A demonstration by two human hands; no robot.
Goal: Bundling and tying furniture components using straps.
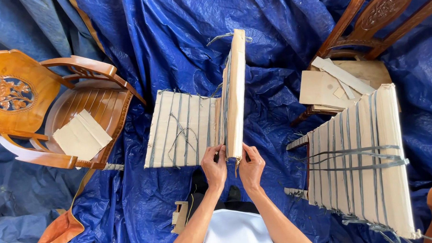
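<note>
A thin stack of flat cardboard pieces (236, 92) stands on edge on the blue tarp, and both my hands grip its near end. My left hand (214, 164) pinches it from the left, my right hand (250, 166) from the right. Grey string runs along the upright stack. Leaning against its left side lies a larger bundle of cardboard (180, 128), tied with several grey strings, some loose and tangled on top.
A big strapped cardboard bundle (361, 159) lies at right. A wooden chair (341, 83) at upper right holds loose cardboard pieces. At left, a carved wooden chair (57, 108) carries two cardboard sheets (81, 136). The blue tarp (165, 37) covers the floor.
</note>
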